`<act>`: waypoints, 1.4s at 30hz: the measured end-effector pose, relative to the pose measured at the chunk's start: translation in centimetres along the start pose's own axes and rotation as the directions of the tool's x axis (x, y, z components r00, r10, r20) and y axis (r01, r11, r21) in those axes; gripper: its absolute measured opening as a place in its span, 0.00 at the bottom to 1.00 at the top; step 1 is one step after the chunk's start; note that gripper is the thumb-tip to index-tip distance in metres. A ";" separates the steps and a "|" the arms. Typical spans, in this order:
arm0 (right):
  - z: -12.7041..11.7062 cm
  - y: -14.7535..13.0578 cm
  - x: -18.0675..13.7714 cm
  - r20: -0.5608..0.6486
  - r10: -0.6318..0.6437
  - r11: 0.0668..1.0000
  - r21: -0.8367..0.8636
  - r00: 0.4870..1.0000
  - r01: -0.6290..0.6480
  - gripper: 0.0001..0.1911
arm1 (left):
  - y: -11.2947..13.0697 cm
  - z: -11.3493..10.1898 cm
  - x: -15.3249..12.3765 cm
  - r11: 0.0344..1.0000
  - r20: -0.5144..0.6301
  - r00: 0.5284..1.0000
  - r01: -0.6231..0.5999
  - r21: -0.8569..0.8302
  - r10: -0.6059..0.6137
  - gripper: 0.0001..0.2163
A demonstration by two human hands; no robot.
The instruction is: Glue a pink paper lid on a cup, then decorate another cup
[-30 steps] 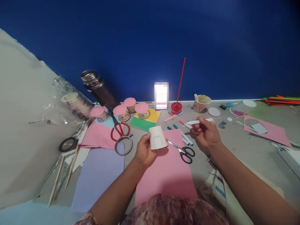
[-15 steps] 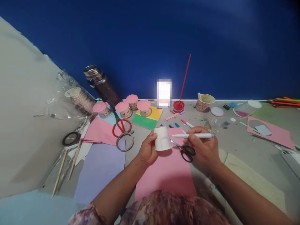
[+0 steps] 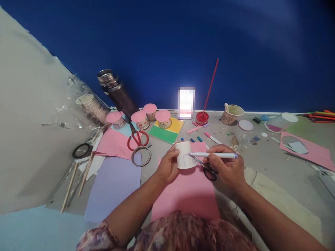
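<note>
Firmly in the left hand (image 3: pixel 168 166), white cup (image 3: pixel 183 156), close to marker (image 3: pixel 227 155) in grip of right hand (image 3: pixel 229 168).

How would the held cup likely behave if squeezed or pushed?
The held cup looks like paper, so it is probably light and might dent if the left hand squeezed hard. Round and tapered, it would likely roll in a curve if laid on its side.

- Held cup (image 3: pixel 183 156): white, faint lilac outline.
- Marker (image 3: pixel 223 155): white, purple end.
- Wall (image 3: pixel 157 45): deep blue.
- Tabletop (image 3: pixel 154 150): grey.
- Large scissors (image 3: pixel 135 135): red handles.
- Garment (image 3: pixel 178 232): mottled maroon.
</note>
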State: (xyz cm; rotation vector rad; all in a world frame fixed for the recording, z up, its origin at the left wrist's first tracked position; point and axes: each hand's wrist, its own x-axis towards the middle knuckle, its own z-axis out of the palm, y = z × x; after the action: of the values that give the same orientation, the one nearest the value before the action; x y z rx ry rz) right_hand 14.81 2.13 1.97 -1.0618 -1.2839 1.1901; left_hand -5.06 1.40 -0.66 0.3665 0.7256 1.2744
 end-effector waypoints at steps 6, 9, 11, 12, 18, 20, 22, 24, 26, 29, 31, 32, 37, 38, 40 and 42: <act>-1.1 1.4 2.5 -0.176 0.106 0.965 0.254 0.979 -0.058 0.15 | 1.7 -0.5 -0.3 0.953 0.056 0.995 -0.097 0.286 0.085 0.24; -2.2 2.0 4.4 -0.237 0.185 0.910 0.409 0.954 -0.074 0.19 | 3.0 -0.8 -0.3 0.825 0.103 0.981 -0.192 0.531 0.162 0.27; -2.9 2.4 5.4 -0.248 0.222 0.882 0.463 0.943 -0.086 0.21 | 3.5 -0.8 -0.2 0.728 0.156 0.974 -0.226 0.647 0.163 0.26; -3.3 2.5 5.8 -0.247 0.236 0.872 0.480 0.940 -0.093 0.21 | 3.7 -0.7 -0.3 0.681 0.178 0.974 -0.223 0.697 0.137 0.25; -5.0 3.6 7.2 -0.233 0.310 0.818 0.560 0.922 -0.133 0.22 | 4.8 -0.7 -1.3 0.450 0.279 0.957 -0.214 0.867 -0.084 0.27; -5.1 3.9 7.3 -0.220 0.329 0.804 0.575 0.918 -0.151 0.22 | 5.7 -0.8 -1.5 0.433 0.298 0.946 -0.219 0.874 -0.124 0.33; -5.0 4.1 7.2 -0.205 0.340 0.797 0.582 0.918 -0.165 0.21 | 6.7 -0.7 -1.2 0.462 0.298 0.949 -0.222 0.859 -0.099 0.33; -4.8 4.1 7.0 -0.196 0.344 0.794 0.582 0.918 -0.174 0.21 | 7.5 -0.5 -0.1 0.469 0.307 0.951 -0.253 0.846 -0.039 0.26; -4.5 4.2 6.8 -0.191 0.342 0.798 0.577 0.920 -0.177 0.21 | 8.0 -0.2 1.6 0.390 0.331 0.944 -0.307 0.868 0.005 0.20; -4.3 4.2 6.7 -0.184 0.324 0.812 0.558 0.928 -0.173 0.20 | 7.8 0.0 4.8 0.077 0.403 0.911 -0.409 0.909 0.088 0.18; -4.3 4.2 6.7 -0.185 0.311 0.822 0.544 0.932 -0.166 0.21 | 7.4 0.0 6.5 -0.130 0.448 0.894 -0.444 0.887 0.001 0.17; -4.3 4.2 6.7 -0.186 0.304 0.828 0.537 0.934 -0.163 0.21 | 7.2 -0.1 7.1 -0.209 0.455 0.890 -0.452 0.867 -0.037 0.15; -4.2 4.3 6.7 -0.182 0.279 0.851 0.501 0.943 -0.155 0.20 | 6.2 -1.0 7.9 -0.333 0.441 0.898 -0.418 0.845 -0.007 0.09; -4.1 4.3 6.7 -0.178 0.275 0.856 0.493 0.945 -0.156 0.20 | 6.1 -1.3 7.8 -0.327 0.441 0.898 -0.413 0.850 0.011 0.09; -3.8 4.3 6.6 -0.167 0.269 0.865 0.476 0.949 -0.161 0.20 | 5.8 -1.7 7.6 -0.314 0.442 0.896 -0.410 0.856 0.037 0.08; -3.5 4.2 6.3 -0.144 0.264 0.874 0.454 0.954 -0.173 0.20 | 5.6 -1.9 7.5 -0.307 0.444 0.894 -0.407 0.860 0.058 0.07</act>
State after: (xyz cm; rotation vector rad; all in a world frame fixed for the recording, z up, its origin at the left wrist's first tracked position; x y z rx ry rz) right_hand 17.73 9.12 -1.63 -0.9770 -0.6993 1.4198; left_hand -9.57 9.84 -0.74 2.2142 1.4689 0.5679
